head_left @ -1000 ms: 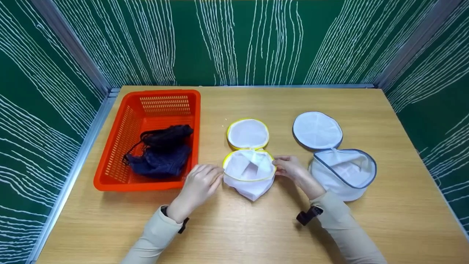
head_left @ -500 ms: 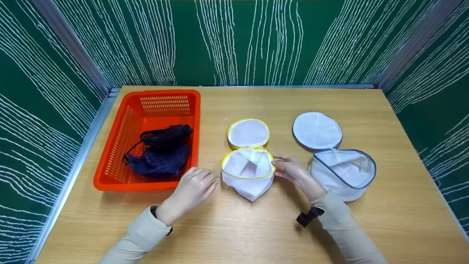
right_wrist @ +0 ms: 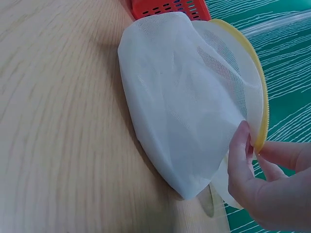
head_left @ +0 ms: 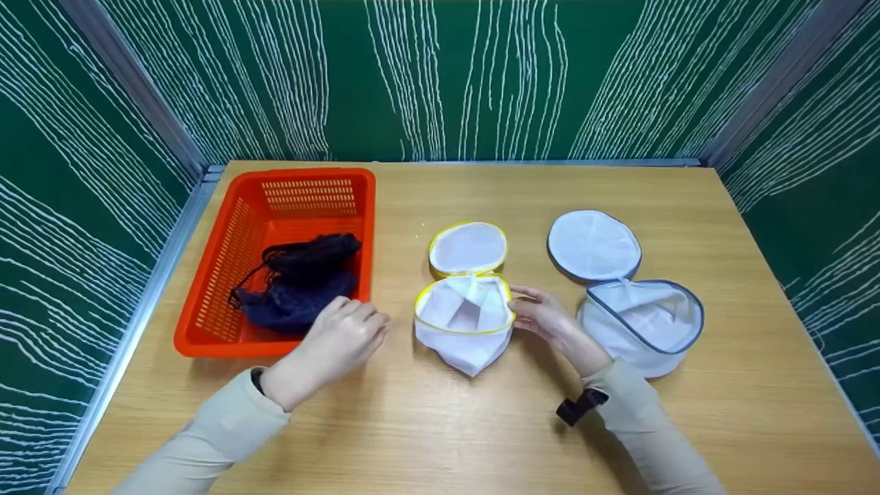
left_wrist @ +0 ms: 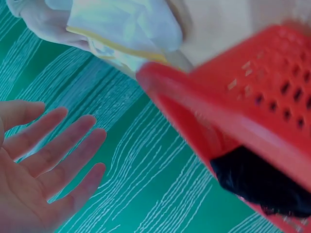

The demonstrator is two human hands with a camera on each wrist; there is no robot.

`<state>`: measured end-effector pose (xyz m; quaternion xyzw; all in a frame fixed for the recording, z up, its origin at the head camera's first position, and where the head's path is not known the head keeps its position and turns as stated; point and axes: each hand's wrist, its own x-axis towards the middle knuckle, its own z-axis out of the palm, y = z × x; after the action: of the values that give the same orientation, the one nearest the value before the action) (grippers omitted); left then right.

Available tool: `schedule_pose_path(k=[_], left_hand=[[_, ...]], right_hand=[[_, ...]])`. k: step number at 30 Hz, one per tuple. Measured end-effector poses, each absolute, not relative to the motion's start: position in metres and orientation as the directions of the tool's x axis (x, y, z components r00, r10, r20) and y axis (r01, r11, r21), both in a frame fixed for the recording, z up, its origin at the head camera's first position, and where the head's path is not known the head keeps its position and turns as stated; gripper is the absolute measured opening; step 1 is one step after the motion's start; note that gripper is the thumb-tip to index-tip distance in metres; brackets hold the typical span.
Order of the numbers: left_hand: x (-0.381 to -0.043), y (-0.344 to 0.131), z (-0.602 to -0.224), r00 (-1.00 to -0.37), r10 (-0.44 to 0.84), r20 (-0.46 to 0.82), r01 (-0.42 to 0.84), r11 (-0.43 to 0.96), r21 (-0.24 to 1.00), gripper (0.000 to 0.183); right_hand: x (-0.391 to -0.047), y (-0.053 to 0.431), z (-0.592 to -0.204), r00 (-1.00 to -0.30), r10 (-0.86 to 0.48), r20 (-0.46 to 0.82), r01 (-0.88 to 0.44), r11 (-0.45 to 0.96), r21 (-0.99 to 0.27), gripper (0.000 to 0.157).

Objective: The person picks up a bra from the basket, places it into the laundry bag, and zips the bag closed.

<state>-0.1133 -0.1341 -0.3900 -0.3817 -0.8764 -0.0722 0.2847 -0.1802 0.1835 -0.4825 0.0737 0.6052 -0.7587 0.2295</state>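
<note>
A white mesh laundry bag with a yellow zipper rim [head_left: 462,350] stands unzipped at the table's middle, its round lid folded back behind it. With thumb and fingers my right hand [head_left: 546,320] pinches the rim's right side; the right wrist view shows this pinch on the yellow edge [right_wrist: 262,97] closely. My left hand [head_left: 344,333] hovers by the near right corner of the orange basket [head_left: 368,261]. In the left wrist view its fingers [left_wrist: 73,145] are spread, holding nothing. Dark blue and black cloth items [head_left: 302,295] lie inside the basket.
A second white mesh bag with a grey-blue rim [head_left: 643,330] sits unzipped to the right, beside my right forearm, its lid [head_left: 595,245] laid back. Green panels with white lines [head_left: 447,82] enclose the wooden table [head_left: 467,440] at the back and sides.
My left hand has let go of the yellow-rimmed laundry bag and moved left towards the basket. The right hand still pinches the rim; the bag has barely shifted.
</note>
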Motion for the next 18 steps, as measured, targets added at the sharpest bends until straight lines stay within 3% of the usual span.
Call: schedule_pose_path(k=[9,18], left_hand=[[-0.138,-0.15,-0.373,-0.559,0.627,0.542,0.665,0.73,-0.158,0.008],[-0.175,-0.172,-0.372,-0.712,0.562,0.42,0.58,0.809,-0.099,0.02]], right_hand=[[-0.179,0.184,-0.483,-0.892,-0.259,-0.37,0.42,-0.176,-0.89,0.044],[-0.178,0.185,-0.484,-0.897,-0.268,-0.352,0.406,-0.182,-0.896,0.041]])
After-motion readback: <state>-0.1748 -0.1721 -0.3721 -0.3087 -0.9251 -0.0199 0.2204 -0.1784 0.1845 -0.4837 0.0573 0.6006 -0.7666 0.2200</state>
